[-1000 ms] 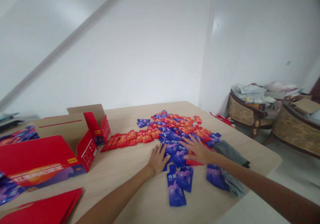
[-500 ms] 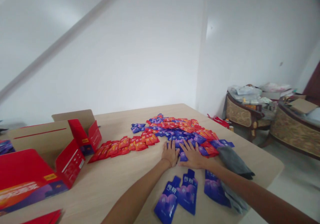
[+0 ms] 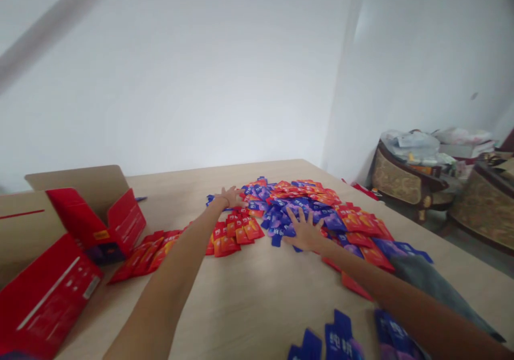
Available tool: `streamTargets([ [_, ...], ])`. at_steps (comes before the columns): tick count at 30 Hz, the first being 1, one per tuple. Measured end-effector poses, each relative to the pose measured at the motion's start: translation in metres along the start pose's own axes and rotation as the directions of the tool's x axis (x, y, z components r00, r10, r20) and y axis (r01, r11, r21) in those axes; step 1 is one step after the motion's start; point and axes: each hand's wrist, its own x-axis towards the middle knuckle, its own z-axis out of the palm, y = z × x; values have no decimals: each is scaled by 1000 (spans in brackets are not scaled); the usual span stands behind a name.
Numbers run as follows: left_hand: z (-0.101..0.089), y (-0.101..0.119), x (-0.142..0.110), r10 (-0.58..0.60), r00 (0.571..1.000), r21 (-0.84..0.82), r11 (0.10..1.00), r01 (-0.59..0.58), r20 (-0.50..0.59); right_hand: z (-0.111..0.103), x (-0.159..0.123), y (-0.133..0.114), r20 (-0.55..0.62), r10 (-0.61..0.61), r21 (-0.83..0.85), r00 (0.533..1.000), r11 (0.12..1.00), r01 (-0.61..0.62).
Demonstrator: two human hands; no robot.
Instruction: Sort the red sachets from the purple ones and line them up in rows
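Note:
My left hand (image 3: 232, 197) reaches to the far left edge of a heap of small sachets, its fingers spread over blue and red ones. On the near side of the heap, my right hand (image 3: 304, 232) lies with fingers apart on the blue sachets (image 3: 281, 215). Neither hand grips anything. Red sachets (image 3: 363, 220) cover the right side of the heap. A row of red-orange sachets (image 3: 138, 258) stretches left, partly behind my left forearm. Closer to me lie larger-looking blue sachets (image 3: 340, 338), cut off by the bottom edge.
Two open red cardboard boxes, one farther (image 3: 116, 226) and one nearer (image 3: 48, 296), stand on the left of the wooden table (image 3: 236, 306). A dark grey cloth (image 3: 437, 290) lies at the right. Beyond the table are cluttered armchairs (image 3: 401, 175) and a white wall.
My left hand has moved away from the right one, forward and left to the heap's far left edge. My right hand stays at the near side. The view has shifted closer to the heap.

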Motion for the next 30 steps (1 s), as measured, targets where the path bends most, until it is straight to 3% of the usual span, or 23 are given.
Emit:
streamTargets([
  [2, 13, -30, 13, 0, 995, -12, 1000, 2, 104, -4, 24, -9, 24, -9, 7, 1000, 1000, 8],
  [4, 30, -47, 23, -17, 987, -26, 999, 22, 158, -5, 47, -16, 24, -10, 15, 1000, 1000, 10],
  [9, 56, -57, 56, -128, 983, -55, 989, 136, 132, -8, 101, -31, 35, 60, 39, 998, 997, -61],
  [14, 55, -59, 79, -205, 978, -102, 975, 199, -45, -12, 162, -54, 67, 137, 26, 988, 990, -139],
  [19, 35, -56, 63, -218, 930, -118, 974, 191, -296, -8, 221, -89, -17, 112, 29, 994, 993, -111],
  [22, 15, -41, 27, -206, 913, -134, 977, 168, -354, -13, 233, -101, -161, -3, 10, 987, 1000, 5],
  [24, 4, -19, -13, -159, 919, -153, 982, 110, -361, -25, 226, -100, -296, -117, -53, 948, 993, 106],
  [26, 2, 12, -69, -2, 940, -159, 986, -56, -342, -46, 211, -88, -392, -213, -137, 895, 975, 173],
  [28, 18, 51, -137, 233, 927, -159, 945, -287, -294, -74, 190, -69, -404, -266, -198, 875, 959, 201],
  [29, 34, 70, -173, 401, 882, -163, 880, -445, -248, -89, 178, -56, -390, -281, -218, 877, 953, 208],
  [30, 54, 90, -209, 604, 768, -174, 750, -638, -213, -104, 164, -42, -373, -291, -232, 881, 949, 215],
])
